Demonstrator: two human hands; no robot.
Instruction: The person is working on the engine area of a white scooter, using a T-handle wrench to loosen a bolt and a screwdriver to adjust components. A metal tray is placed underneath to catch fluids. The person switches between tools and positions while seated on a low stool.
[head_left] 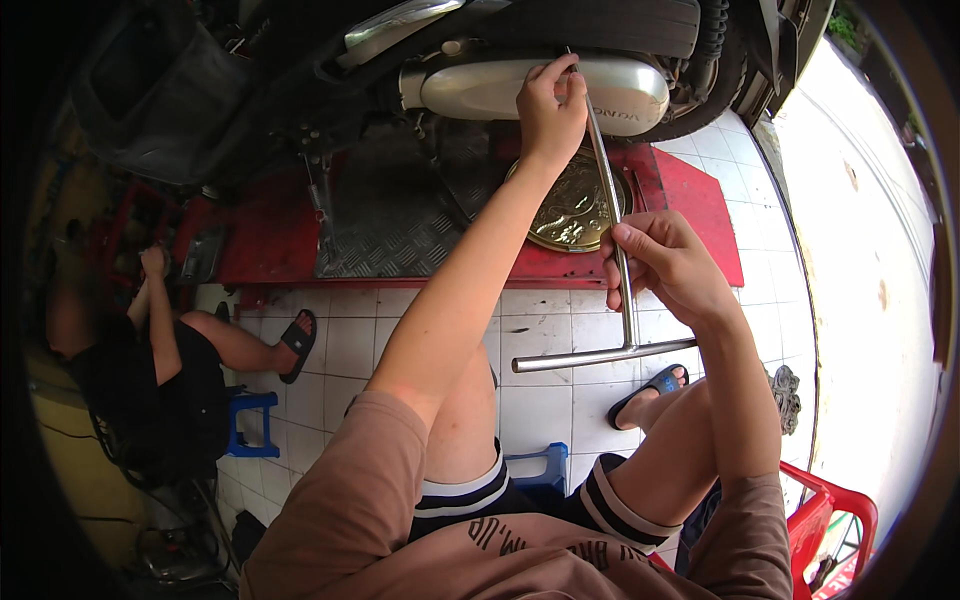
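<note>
8–9 o'clock: seated co-worker (150,365), blue plastic stool (250,422) alongside. 10: table (265,240), red-painted metal, black diamond-tread plate (385,240) on top. 12–1: smooth, rounded silver motorbike cover (480,92); left hand (555,115) in front, thumb and fingers pinching upper shaft of T-handle wrench (604,165). Wrench slim, shiny metal, slanting down to cylindrical crossbar (570,361) at 4. 1–2: round, gold-coloured embossed tray (570,215), behind shaft. 2–3: right hand (672,262), thumb and curled fingers pinching lower shaft.

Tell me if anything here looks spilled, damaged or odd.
No clear spill or damage shows. Mildly odd: the ornate gold-coloured tray on the red platform by the motorbike seems more decorative than workshop-like.
</note>
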